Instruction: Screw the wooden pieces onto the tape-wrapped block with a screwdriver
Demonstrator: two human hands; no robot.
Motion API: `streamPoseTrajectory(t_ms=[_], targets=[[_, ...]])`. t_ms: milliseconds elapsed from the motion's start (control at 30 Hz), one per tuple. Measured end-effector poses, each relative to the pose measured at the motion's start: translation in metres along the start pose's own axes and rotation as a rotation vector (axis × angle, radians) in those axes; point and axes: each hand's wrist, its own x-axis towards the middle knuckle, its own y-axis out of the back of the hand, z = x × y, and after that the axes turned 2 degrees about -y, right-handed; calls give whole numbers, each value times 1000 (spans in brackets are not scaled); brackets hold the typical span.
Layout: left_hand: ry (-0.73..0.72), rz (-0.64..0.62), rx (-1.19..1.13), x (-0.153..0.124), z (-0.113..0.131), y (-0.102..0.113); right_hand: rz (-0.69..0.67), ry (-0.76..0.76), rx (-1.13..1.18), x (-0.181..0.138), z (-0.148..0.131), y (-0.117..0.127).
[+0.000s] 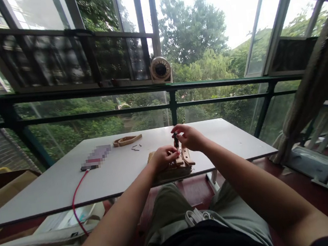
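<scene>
A small wooden assembly (183, 161) of light-coloured pieces rests near the front edge of a white table (55, 186). My left hand (162, 158) is closed on the wooden pieces, pressing them down. My right hand (188, 137) is closed around the top of a small dark tool (176, 140) that stands upright on the assembly. Farther back lies a flat curved wooden part (127, 140), with a few small dark screws (136, 147) beside it.
A blurred flat device (95, 157) lies on the table's left, with a red cable (77, 200) running off the front edge. A glass railing (162, 107) and open windows stand behind. A curtain (314, 86) hangs at right.
</scene>
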Motion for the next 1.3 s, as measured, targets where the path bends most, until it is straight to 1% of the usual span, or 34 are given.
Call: streamPoseTrajectory(t_ms=[100,200,333,400,667,1033,1167,1300], targets=[[-28,-8,4,0,1,1,-45,-25,87,2,3,-3],[-47,-13,12,0,2,2,-4,-39,122,5,9,-9],[-53,-18,-5,-1,3,1,85,-39,63,7,15,-14],[-68,-21,-23,-1,4,1,109,-41,40,7,16,-13],[-89,-16,8,-1,-2,-1,127,-62,-58,3,11,-7],[-111,15,60,-2,-4,-1,201,-48,-132,4,10,-15],[-139,29,67,-2,-6,-1,216,-4,-96,3,11,-22],[-138,26,39,-1,-9,-1,238,10,24,3,19,-29]])
